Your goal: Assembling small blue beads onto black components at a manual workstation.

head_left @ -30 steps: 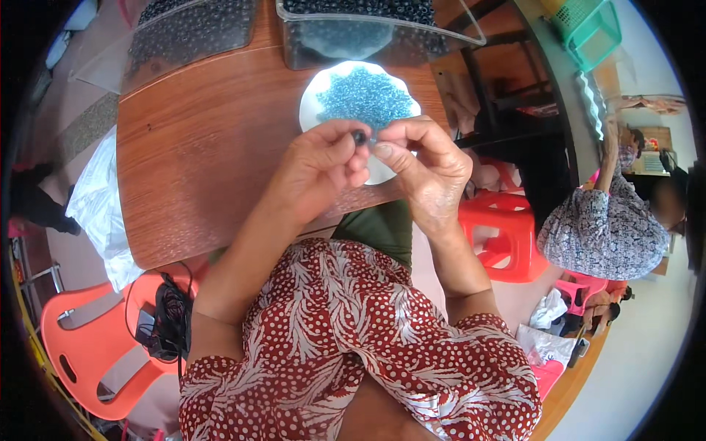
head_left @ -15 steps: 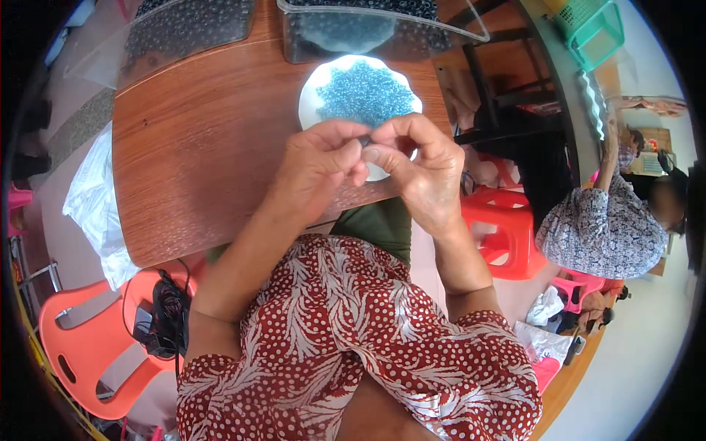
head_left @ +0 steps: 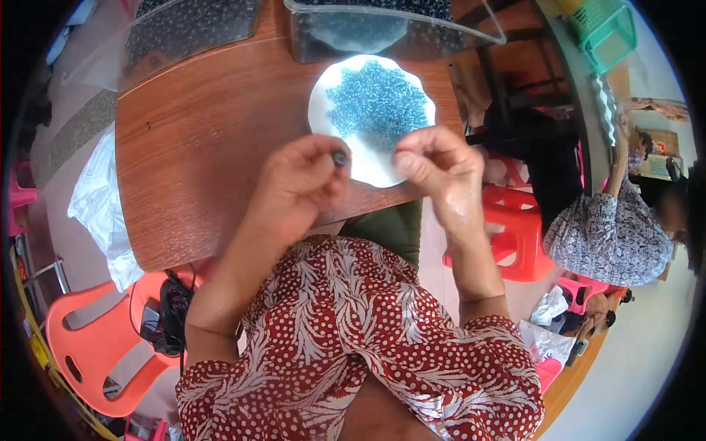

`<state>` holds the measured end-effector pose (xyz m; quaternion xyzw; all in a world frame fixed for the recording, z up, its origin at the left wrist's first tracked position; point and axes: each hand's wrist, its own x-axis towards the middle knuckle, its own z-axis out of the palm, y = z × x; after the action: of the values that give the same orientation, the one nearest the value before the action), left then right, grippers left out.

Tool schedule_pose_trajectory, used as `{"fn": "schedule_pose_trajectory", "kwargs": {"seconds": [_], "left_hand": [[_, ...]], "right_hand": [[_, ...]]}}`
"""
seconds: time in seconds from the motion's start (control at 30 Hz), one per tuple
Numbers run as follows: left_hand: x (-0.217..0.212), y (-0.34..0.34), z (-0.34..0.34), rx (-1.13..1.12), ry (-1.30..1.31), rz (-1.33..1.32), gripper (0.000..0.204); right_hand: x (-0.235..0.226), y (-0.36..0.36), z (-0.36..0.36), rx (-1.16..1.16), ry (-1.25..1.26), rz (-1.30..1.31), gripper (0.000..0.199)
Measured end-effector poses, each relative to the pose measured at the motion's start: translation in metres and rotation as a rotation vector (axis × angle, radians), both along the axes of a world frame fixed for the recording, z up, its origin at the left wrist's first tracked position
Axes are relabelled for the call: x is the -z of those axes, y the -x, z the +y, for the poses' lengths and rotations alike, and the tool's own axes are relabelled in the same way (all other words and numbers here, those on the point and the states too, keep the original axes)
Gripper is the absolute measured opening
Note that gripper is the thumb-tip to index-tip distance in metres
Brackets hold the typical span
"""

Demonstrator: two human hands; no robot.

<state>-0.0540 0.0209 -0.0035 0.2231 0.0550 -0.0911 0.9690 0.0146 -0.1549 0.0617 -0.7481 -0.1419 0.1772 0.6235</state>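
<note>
Between the thumb and forefinger of my left hand [head_left: 294, 180] is a small dark round piece [head_left: 339, 158], perhaps a bead. This hand hovers by the near-left rim of a white scalloped plate [head_left: 373, 169]. A heap of tiny blue beads [head_left: 379, 103] covers the plate's far part. My right hand [head_left: 445, 169] is over the plate's near-right rim, thumb and forefinger pinched together. Whatever is in that pinch, if anything, is too small to see. A gap separates the two hands.
Clear plastic bins, one at the far left [head_left: 187, 37] and one behind the plate [head_left: 309, 48], hold many small dark pieces. A brown wooden table [head_left: 198, 169] carries them. Orange chair [head_left: 81, 338] at left, red stool [head_left: 515, 242] at right; another person [head_left: 607, 239] sits farther right.
My hands were together at the plate's near edge, fingertips meeting around the dark piece. They have drawn apart, left hand leftward with the piece, right hand rightward.
</note>
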Motion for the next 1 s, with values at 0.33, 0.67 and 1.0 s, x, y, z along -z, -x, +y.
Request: {"fn": "schedule_pose_trajectory", "kwargs": {"seconds": [0.33, 0.67, 1.0], "left_hand": [[0.004, -0.041, 0.045, -0.039, -0.089, -0.098, 0.030], [0.012, -0.046, 0.039, -0.037, -0.016, -0.042, 0.028], [0.019, -0.049, 0.046, 0.002, 0.071, -0.078, 0.026]], "right_hand": [[0.022, -0.035, -0.017, 0.090, 0.223, -0.311, 0.006], [-0.024, -0.055, -0.006, 0.019, 0.376, -0.697, 0.006], [-0.087, -0.175, 0.067, -0.197, 0.439, -0.797, 0.007]]}}
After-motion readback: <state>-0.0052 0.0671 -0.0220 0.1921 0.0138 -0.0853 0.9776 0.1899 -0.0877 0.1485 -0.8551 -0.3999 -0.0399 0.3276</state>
